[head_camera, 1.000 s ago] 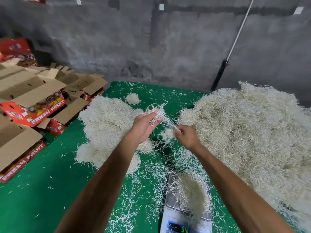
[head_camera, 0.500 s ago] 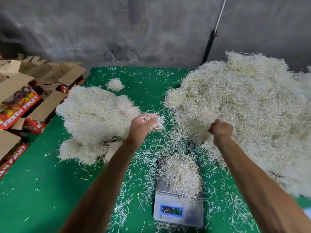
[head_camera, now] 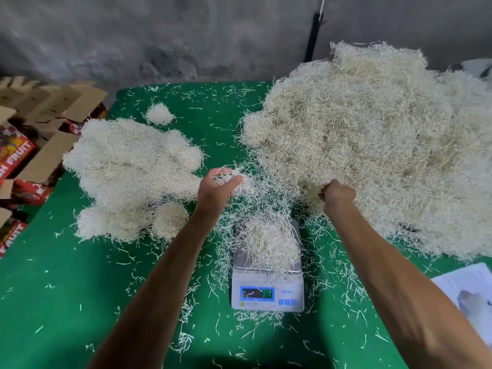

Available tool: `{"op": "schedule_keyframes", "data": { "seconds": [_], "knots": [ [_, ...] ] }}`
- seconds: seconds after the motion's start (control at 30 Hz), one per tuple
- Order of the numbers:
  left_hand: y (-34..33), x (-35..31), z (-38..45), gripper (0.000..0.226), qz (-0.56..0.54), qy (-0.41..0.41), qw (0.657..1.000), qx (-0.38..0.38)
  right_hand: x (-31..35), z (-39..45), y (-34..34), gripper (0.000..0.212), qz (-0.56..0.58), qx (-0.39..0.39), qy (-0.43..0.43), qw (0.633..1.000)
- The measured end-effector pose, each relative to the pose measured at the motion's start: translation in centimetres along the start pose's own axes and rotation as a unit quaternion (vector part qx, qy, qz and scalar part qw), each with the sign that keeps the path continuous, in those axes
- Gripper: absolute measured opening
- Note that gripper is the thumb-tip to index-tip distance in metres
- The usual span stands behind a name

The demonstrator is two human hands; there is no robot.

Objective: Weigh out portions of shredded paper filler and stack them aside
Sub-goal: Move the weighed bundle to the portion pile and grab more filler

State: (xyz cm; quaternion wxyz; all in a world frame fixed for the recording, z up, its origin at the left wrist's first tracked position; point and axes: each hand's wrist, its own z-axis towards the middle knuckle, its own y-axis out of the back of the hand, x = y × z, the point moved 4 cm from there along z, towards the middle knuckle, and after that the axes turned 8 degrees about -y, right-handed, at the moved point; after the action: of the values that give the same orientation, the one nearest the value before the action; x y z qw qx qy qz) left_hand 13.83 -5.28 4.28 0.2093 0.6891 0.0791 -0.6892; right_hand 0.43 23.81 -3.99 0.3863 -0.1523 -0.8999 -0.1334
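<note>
Shredded pale paper filler mound (head_camera: 267, 242) heaped on white digital scale (head_camera: 267, 290) near green table (head_camera: 66, 302) front edge. Left hand (head_camera: 218, 187) cupped loosely around small paper tuft (head_camera: 235, 178). Right hand (head_camera: 336, 194) fisted into big paper heap (head_camera: 378, 145) along right edge.

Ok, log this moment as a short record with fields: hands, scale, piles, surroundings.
left hand: left hand holds a small tuft of shredded paper above the table
right hand: right hand grips into the edge of the big loose heap
scale: digital scale with a portion on its platform; display lit, digits unclear
weighed side: clumped portions on the left
surface: green table strewn with loose shreds
surroundings: open cardboard boxes far left; white papers lower right
</note>
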Motion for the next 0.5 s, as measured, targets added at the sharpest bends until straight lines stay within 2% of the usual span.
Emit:
{"op": "schedule_keyframes", "data": {
  "seconds": [0.07,0.2,0.3,0.37,0.5],
  "knots": [
    [-1.2,-0.4,-1.4,0.035,0.048,-0.007,0.997,0.067,-0.2,-0.4,0.1,0.026,0.003,0.014,0.02,1.0],
    [-3.3,1.0,-4.4,0.084,0.084,0.079,0.983,0.145,-1.3,-1.6,0.2,0.025,-0.01,0.025,0.052,0.998],
    [-4.4,2.4,-6.4,0.075,0.137,0.088,0.973,0.165,-2.7,-2.6,0.6,0.025,-0.001,0.049,0.038,0.998],
    [-4.5,3.6,-7.0,0.068,0.162,0.101,0.97,0.152,-3.4,-2.9,1.0,0.024,0.009,0.058,0.03,0.998],
    [-3.2,4.2,-7.4,0.076,0.098,0.115,0.982,0.112,-4.3,-3.5,1.7,0.022,0.006,0.074,0.018,0.997]
  ]
}}
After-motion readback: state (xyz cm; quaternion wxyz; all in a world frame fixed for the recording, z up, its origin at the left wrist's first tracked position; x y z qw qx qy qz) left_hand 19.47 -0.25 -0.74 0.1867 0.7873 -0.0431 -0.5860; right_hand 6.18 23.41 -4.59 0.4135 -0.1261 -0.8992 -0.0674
